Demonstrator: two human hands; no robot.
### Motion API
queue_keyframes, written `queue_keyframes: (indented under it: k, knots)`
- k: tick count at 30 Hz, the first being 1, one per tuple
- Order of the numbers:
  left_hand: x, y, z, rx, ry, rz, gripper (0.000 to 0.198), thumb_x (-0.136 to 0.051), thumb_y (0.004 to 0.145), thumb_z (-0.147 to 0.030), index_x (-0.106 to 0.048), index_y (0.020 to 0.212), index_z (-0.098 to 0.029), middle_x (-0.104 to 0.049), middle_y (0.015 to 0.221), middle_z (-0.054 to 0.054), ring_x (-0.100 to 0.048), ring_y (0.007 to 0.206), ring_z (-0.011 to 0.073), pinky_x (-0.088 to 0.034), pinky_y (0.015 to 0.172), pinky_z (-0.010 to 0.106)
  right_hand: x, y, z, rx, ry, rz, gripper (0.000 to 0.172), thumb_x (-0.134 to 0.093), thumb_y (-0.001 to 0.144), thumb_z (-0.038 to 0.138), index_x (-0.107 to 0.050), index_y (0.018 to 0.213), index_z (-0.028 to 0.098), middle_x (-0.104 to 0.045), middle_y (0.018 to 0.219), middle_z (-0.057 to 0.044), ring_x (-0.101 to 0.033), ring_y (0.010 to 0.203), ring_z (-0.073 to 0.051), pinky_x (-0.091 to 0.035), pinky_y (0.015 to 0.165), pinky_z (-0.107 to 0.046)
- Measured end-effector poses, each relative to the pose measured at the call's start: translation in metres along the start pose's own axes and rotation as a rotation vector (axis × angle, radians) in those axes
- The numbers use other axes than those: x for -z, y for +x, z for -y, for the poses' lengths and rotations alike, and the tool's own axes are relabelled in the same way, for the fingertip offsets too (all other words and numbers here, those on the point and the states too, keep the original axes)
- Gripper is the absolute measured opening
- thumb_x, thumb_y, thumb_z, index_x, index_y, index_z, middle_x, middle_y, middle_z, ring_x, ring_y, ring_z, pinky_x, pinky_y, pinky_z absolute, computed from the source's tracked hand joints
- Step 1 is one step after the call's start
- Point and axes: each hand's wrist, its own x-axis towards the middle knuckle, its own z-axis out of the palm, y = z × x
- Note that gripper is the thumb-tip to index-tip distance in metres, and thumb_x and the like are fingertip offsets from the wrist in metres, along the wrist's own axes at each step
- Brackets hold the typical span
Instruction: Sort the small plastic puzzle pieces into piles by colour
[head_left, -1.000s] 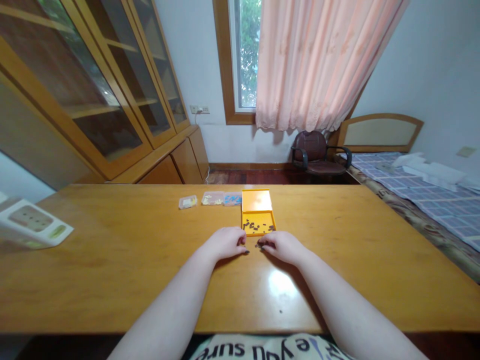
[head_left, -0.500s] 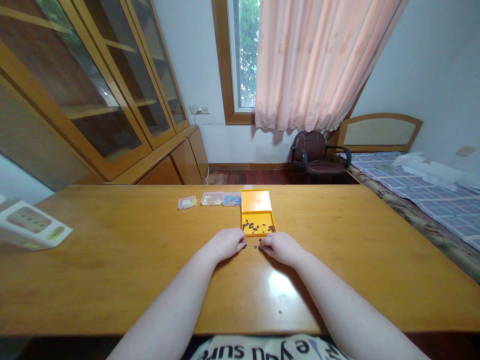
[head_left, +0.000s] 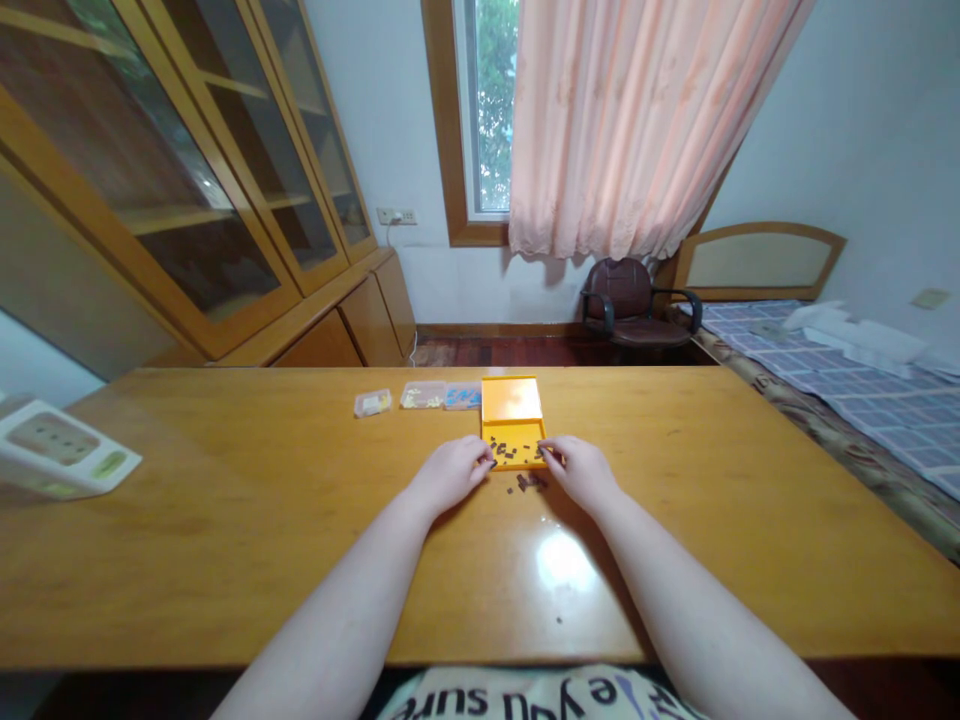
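An open yellow plastic box (head_left: 525, 422) lies on the table, with small dark brown pieces (head_left: 511, 454) scattered in its near half. My left hand (head_left: 452, 473) is at the box's near left corner, its fingers pinched on a small dark piece (head_left: 493, 463). At the near right corner, my right hand (head_left: 583, 471) reaches over the rim. Its thumb and fingers are closed together at several dark pieces, and the fingers partly hide what is between them. More loose brown pieces (head_left: 531, 482) lie in a little heap on the table just in front of the box.
Left of the box stand a clear tray of blue pieces (head_left: 463, 397), another with pale pieces (head_left: 423, 396), and a small clear case (head_left: 373, 403). A white device (head_left: 64, 447) sits at the table's left end. One tiny dark piece (head_left: 559, 620) lies near the front edge.
My right hand has moved from the loose pieces on the table up and right to the box's near right corner, uncovering the heap. My left hand has shifted slightly forward with its dark piece.
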Motion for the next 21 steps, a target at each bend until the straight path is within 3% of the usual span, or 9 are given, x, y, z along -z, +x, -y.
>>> queue_keyframes:
  k: [3,10,14,21]
  knots:
    - [-0.001,0.001,0.002,0.027,-0.026,-0.071,0.018,-0.046,0.087,-0.028,-0.062,0.088,-0.019,-0.064,0.089,0.004,-0.059,0.083,0.0162,-0.045,0.076,0.027,0.005,0.002,0.0,-0.066,-0.042,0.112,0.026,-0.049,0.086,0.027,-0.067,0.105,0.021,-0.07,0.101,-0.006,-0.063,0.087,-0.019,-0.045,0.076,-0.028]
    - [-0.009,0.004,0.008,0.095,-0.043,-0.117,0.021,-0.045,0.089,-0.029,-0.063,0.094,-0.019,-0.065,0.095,0.004,-0.06,0.088,0.0174,-0.046,0.08,0.028,0.014,0.001,0.01,0.025,-0.121,0.344,0.023,-0.048,0.088,0.032,-0.069,0.088,0.024,-0.07,0.087,-0.003,-0.062,0.078,-0.016,-0.04,0.066,-0.024]
    - [-0.013,0.005,0.009,0.076,-0.033,-0.06,0.02,-0.046,0.088,-0.027,-0.064,0.096,-0.02,-0.065,0.097,0.004,-0.06,0.09,0.0172,-0.046,0.081,0.028,0.014,0.001,0.01,0.031,-0.146,0.364,0.02,-0.052,0.085,0.035,-0.069,0.086,0.023,-0.07,0.083,-0.003,-0.061,0.073,-0.016,-0.037,0.062,-0.024]
    - [-0.016,0.0,-0.005,-0.111,0.013,0.127,0.016,-0.054,0.085,-0.028,-0.065,0.097,-0.024,-0.063,0.097,0.002,-0.059,0.088,0.016,-0.045,0.078,0.025,0.017,0.0,0.014,0.037,-0.151,0.418,0.018,-0.057,0.08,0.03,-0.07,0.091,0.025,-0.071,0.082,-0.002,-0.062,0.072,-0.016,-0.037,0.06,-0.023]
